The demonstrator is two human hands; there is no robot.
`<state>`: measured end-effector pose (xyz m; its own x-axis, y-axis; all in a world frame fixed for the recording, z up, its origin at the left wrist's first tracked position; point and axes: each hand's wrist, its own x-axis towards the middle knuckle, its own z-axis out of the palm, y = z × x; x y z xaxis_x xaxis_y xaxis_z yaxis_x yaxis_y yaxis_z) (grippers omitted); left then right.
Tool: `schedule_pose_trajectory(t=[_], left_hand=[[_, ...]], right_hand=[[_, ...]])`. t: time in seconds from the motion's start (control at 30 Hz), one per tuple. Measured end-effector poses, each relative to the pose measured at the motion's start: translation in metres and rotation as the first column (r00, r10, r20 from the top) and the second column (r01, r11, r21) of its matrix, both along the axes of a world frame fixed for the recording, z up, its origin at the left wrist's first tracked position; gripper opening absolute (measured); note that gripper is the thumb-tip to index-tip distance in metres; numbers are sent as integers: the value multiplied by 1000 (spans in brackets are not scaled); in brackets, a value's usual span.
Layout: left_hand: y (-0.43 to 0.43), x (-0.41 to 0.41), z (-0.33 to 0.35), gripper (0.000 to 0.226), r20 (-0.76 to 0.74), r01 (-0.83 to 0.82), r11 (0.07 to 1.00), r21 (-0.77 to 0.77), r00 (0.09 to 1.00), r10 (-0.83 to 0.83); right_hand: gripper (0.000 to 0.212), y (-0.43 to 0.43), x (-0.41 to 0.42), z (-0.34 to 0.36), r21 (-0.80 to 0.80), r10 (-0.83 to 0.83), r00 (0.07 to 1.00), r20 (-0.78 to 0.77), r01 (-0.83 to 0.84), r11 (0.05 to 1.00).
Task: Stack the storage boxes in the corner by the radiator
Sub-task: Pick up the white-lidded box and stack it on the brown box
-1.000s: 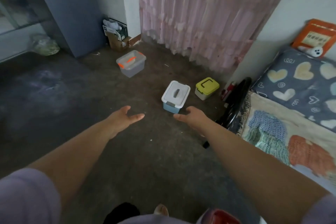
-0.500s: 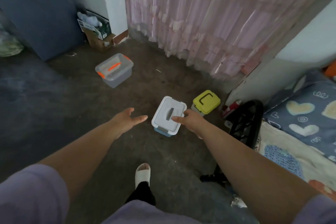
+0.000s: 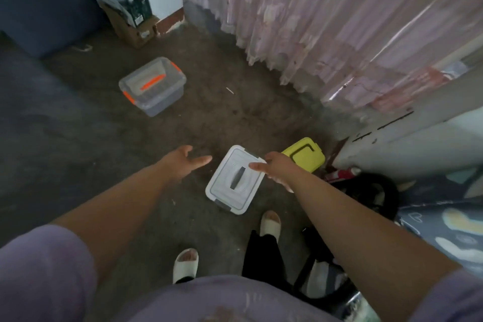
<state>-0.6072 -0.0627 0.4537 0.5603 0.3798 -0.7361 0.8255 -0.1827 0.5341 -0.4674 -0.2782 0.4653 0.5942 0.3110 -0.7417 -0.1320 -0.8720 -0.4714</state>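
Observation:
Three storage boxes stand on the dark floor. A white-lidded box (image 3: 235, 180) with a grey handle slot is just ahead of my feet. Behind it to the right sits a small box with a yellow lid (image 3: 304, 154). A clear box with orange latches (image 3: 153, 85) stands farther off on the left. My right hand (image 3: 274, 167) hovers over the right edge of the white lid, fingers apart, holding nothing. To the left of that box my left hand (image 3: 184, 162) is held open above the floor.
A pink curtain (image 3: 326, 21) hangs along the far wall. A cardboard box with clutter (image 3: 128, 15) sits by a white pillar at the back left. A dark blue cabinet (image 3: 39, 2) fills the far left. A black object (image 3: 371, 191) and patterned bedding (image 3: 449, 222) lie on the right.
I have stepped closer; the boxes now lie lower and nearer in view. My right hand has come over the white lid's edge. Both feet in pale slippers now show.

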Motion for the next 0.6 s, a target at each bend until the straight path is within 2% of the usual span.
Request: schedule_pose_trajectory(t=[0.1, 0.2, 0.27, 0.4, 0.5, 0.6], left_hand=[[3, 26, -16, 91, -47, -43, 999, 13, 998, 44], [3, 57, -37, 77, -51, -182, 983, 14, 982, 183], [-5, 77, -52, 78, -86, -319, 947, 26, 943, 321], [-37, 101, -80, 84, -164, -503, 864, 21, 851, 499], [-68, 109, -106, 69, -124, -660, 751, -34, 748, 652], [-86, 109, -132, 74, -152, -722, 689, -61, 689, 709]], right_hand=[[83, 7, 41, -17, -2, 55, 998, -37, -55, 998], [84, 21, 100, -40, -28, 198, 978, -66, -200, 979], [84, 31, 142, -60, -64, 332, 938, -95, -339, 939], [80, 45, 197, -97, -87, 491, 861, -133, -504, 860], [74, 53, 221, -130, -96, 560, 820, -121, -571, 815], [74, 55, 231, -160, -137, 621, 771, -143, -637, 759]])
